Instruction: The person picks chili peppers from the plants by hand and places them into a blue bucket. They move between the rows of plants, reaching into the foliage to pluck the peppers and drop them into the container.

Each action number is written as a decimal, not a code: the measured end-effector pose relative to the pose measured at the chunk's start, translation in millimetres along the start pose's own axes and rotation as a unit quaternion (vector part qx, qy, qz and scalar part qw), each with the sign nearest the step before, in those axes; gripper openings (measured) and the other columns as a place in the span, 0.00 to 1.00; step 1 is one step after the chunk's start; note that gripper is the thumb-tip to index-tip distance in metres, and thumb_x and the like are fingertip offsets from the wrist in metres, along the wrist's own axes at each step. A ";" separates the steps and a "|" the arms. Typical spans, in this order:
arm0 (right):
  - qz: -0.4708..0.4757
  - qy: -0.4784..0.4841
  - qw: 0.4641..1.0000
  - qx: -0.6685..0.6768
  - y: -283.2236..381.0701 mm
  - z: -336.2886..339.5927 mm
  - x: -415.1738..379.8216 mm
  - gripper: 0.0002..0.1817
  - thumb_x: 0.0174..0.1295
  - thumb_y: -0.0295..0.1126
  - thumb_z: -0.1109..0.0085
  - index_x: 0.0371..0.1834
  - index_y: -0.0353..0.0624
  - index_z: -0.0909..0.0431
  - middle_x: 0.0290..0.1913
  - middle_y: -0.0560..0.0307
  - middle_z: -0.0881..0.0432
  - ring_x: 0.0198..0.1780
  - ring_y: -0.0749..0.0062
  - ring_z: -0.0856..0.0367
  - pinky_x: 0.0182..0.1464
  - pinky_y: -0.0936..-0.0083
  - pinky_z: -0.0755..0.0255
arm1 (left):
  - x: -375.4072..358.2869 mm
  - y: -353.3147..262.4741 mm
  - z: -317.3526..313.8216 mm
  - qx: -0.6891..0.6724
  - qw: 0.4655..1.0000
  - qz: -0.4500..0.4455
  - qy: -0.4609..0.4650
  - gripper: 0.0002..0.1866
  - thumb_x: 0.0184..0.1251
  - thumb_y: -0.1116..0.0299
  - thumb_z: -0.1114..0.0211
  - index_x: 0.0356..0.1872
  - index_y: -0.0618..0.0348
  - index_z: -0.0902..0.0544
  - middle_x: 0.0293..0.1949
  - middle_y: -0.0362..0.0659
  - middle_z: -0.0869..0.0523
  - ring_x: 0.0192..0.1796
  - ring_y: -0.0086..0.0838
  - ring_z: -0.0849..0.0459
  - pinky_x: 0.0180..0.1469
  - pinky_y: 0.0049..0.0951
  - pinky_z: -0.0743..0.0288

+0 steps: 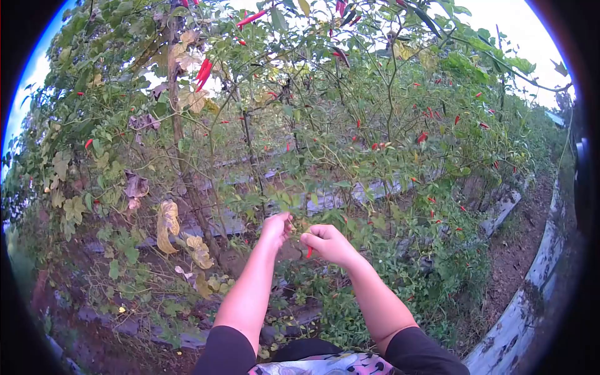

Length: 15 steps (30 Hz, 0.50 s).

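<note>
Both my arms reach forward into the chili plants at the middle of the view. My right hand (331, 244) is closed, with a red chili pepper (309, 252) showing below its thumb and fingers. Just to its left, my left hand (276, 230) is pinched among thin stems and leaves; what its fingertips hold, if anything, is too small to make out. The two hands are close together but apart. Green leaves (294, 200) surround the fingertips.
Ripe chilies (204, 74) hang at the upper left. Dry yellow leaves (167, 226) droop left of my arms. A wooden stake (175, 119) rises among the plants. Plastic mulch (509, 328) and a dirt path (519, 240) run along the right.
</note>
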State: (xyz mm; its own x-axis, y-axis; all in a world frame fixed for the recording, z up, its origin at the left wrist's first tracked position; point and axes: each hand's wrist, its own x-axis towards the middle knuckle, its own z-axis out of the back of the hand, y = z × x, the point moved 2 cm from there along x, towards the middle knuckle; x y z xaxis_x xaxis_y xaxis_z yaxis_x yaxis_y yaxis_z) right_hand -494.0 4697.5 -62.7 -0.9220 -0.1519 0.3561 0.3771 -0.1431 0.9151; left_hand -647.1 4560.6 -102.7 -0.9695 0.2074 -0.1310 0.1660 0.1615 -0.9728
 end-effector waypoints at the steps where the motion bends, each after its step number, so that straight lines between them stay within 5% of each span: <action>1: -0.077 0.023 0.991 0.109 7.4 -1.9 -16.2 0.13 0.65 0.36 0.50 0.23 0.44 0.31 0.15 0.71 0.38 0.16 0.87 0.43 0.16 0.85 0.52 | -14.6 -15.6 -2.7 0.039 0.999 0.000 -0.013 0.14 0.64 0.54 0.41 0.31 0.54 0.21 0.20 0.34 0.23 0.21 0.21 0.26 0.26 0.22 0.32; 4: -0.153 0.081 0.919 0.354 -23.5 2.5 -53.4 0.15 0.68 0.39 0.58 0.23 0.46 0.36 0.17 0.67 0.39 0.15 0.84 0.47 0.14 0.85 0.56 | -39.3 -74.2 4.7 0.312 0.943 -0.114 0.002 0.16 0.59 0.55 0.36 0.36 0.59 0.18 0.25 0.36 0.18 0.22 0.21 0.24 0.27 0.25 0.30; 6: -0.180 0.102 0.854 0.477 -47.4 2.2 -83.2 0.15 0.69 0.40 0.60 0.25 0.47 0.35 0.19 0.65 0.38 0.14 0.84 0.48 0.14 0.85 0.57 | -47.0 -127.9 10.5 0.334 0.908 -0.252 -0.011 0.13 0.58 0.60 0.35 0.37 0.60 0.18 0.27 0.38 0.17 0.25 0.20 0.23 0.28 0.22 0.28; 8: -0.211 0.069 0.839 0.497 -65.5 1.6 -112.5 0.14 0.69 0.40 0.61 0.28 0.47 0.33 0.20 0.64 0.36 0.15 0.83 0.48 0.14 0.86 0.56 | -67.7 -189.2 3.4 0.230 0.947 -0.226 -0.001 0.14 0.61 0.61 0.38 0.44 0.57 0.21 0.33 0.38 0.18 0.32 0.22 0.21 0.36 0.25 0.25; 11: -0.254 -0.001 0.831 0.494 -81.0 -0.5 -161.7 0.13 0.69 0.38 0.60 0.32 0.44 0.31 0.21 0.63 0.35 0.16 0.82 0.46 0.14 0.86 0.54 | -43.4 -256.8 -11.2 -0.026 0.952 -0.272 0.137 0.17 0.66 0.61 0.44 0.50 0.60 0.29 0.49 0.45 0.23 0.50 0.34 0.25 0.53 0.39 0.28; 13: -0.259 -0.054 0.826 0.498 -86.0 -4.1 -191.3 0.12 0.68 0.38 0.58 0.34 0.42 0.30 0.21 0.63 0.35 0.17 0.81 0.44 0.15 0.85 0.52 | -38.0 -288.8 -26.6 -0.283 0.905 -0.180 0.260 0.12 0.69 0.61 0.48 0.45 0.57 0.30 0.50 0.46 0.24 0.54 0.40 0.26 0.58 0.49 0.32; 15: -0.247 -0.105 0.797 0.542 -104.9 -8.6 -230.7 0.11 0.67 0.38 0.57 0.35 0.42 0.29 0.21 0.63 0.34 0.17 0.81 0.43 0.15 0.85 0.51 | -29.7 -309.2 -40.4 -0.418 0.832 -0.250 0.264 0.10 0.70 0.60 0.52 0.41 0.55 0.31 0.48 0.47 0.23 0.56 0.43 0.27 0.60 0.54 0.35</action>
State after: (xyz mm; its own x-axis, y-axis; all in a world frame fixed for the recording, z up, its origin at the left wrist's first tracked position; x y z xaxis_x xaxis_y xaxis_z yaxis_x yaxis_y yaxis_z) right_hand -320.1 4739.1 -242.4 -0.9715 -0.1561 -0.1782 -0.2291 0.8105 0.5390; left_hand -662.3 4543.5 209.6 -0.7769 0.2717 0.5679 0.0467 0.9245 -0.3784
